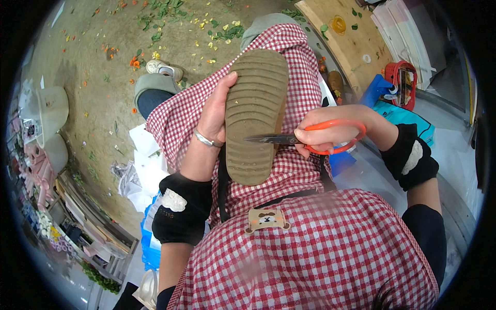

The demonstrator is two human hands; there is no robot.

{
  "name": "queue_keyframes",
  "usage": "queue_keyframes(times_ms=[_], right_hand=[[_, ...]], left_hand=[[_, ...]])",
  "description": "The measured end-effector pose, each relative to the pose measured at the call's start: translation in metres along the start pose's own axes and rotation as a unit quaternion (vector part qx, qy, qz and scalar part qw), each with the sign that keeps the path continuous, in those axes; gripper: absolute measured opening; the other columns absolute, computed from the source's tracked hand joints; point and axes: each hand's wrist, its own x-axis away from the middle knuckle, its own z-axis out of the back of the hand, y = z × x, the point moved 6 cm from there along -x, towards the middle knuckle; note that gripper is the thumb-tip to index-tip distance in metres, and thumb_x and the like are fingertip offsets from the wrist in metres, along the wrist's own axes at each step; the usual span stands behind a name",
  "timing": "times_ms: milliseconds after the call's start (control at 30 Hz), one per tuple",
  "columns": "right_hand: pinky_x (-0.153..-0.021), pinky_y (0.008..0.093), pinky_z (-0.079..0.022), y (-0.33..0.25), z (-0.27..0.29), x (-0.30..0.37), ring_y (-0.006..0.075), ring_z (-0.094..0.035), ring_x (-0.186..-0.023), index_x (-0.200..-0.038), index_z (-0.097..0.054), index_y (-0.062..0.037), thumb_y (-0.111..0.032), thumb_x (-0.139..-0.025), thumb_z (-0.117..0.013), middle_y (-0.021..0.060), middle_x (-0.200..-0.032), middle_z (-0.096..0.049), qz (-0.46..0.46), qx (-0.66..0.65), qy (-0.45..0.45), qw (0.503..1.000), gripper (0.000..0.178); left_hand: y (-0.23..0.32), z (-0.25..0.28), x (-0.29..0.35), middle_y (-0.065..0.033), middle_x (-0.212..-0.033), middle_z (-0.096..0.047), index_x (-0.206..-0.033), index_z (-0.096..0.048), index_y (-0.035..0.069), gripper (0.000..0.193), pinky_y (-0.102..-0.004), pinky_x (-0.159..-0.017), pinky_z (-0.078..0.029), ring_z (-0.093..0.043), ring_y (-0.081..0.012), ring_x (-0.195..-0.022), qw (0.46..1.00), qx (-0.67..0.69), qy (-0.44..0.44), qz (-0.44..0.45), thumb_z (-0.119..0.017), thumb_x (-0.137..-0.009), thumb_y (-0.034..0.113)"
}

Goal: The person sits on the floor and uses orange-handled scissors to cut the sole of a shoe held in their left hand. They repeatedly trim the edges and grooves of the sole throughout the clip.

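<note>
A brown ridged shoe point(254, 98) lies over my lap with its sole turned up toward me. My left hand point(214, 111) grips its left side, the thumb along the edge and the other fingers hidden beneath. In my right hand point(330, 129) is a pair of scissors point(279, 139) with orange handles. Their dark blades are together and point left, the tip resting on or just over the lower part of the sole; I cannot tell whether it touches. Under the shoe spreads my red-and-white checked apron point(289, 248).
Petals and leaves point(227, 34) litter the floor. At upper right stands a wooden board point(343, 41) with a roll of yellow tape point(338, 25), near a red basket point(402, 82). White paper point(147, 165) lies left of my lap, beyond it pale tubs point(53, 111).
</note>
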Motion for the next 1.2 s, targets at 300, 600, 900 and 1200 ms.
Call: queue_keyframes(times_ms=[300, 600, 900, 1200], right_hand=[[-0.051, 0.0257, -0.039, 0.02, -0.005, -0.01, 0.0112, -0.045, -0.054, -0.082, -0.055, 0.0045, -0.045, -0.094, -0.034, -0.0011, -0.052, -0.041, 0.057, -0.166, -0.056, 0.983, 0.055], [-0.048, 0.0247, -0.043, 0.04, -0.021, -0.017, 0.0083, -0.041, -0.045, -0.088, -0.055, 0.0011, -0.049, -0.095, -0.024, -0.0032, -0.052, -0.04, 0.087, -0.27, -0.12, 0.951, 0.06], [-0.049, 0.0254, -0.047, 0.04, -0.034, -0.025, 0.0066, -0.038, -0.044, -0.09, -0.055, -0.0002, -0.048, -0.095, -0.022, -0.004, -0.051, -0.037, 0.147, -0.318, -0.129, 0.928, 0.059], [-0.049, 0.0265, -0.048, 0.026, -0.03, -0.006, 0.008, -0.043, -0.048, -0.093, -0.056, 0.0013, -0.045, -0.095, -0.024, -0.0034, -0.053, -0.04, 0.087, -0.266, -0.112, 0.953, 0.056]], left_hand=[[-0.001, -0.007, 0.003, -0.0151, -0.11, -0.058, -0.119, -0.047, -0.001, 0.045, -0.0333, -0.079, -0.051, -0.061, -0.0229, -0.093, 0.999, 0.011, -0.017, 0.026, -0.04, -0.091, 0.034], [-0.005, -0.008, 0.0, -0.016, -0.115, -0.055, -0.123, -0.043, -0.001, 0.049, -0.0347, -0.082, -0.049, -0.058, -0.0236, -0.098, 0.998, 0.023, -0.047, 0.022, -0.04, -0.092, 0.036], [-0.003, -0.008, 0.007, -0.015, -0.114, -0.056, -0.122, -0.045, 0.0, 0.05, -0.0351, -0.082, -0.05, -0.059, -0.0235, -0.097, 0.998, 0.029, -0.056, 0.01, -0.041, -0.091, 0.038], [0.001, -0.007, 0.007, -0.0152, -0.109, -0.059, -0.118, -0.048, 0.0, 0.049, -0.0351, -0.078, -0.052, -0.061, -0.0237, -0.092, 0.999, -0.004, -0.026, -0.021, -0.046, -0.089, 0.039]])
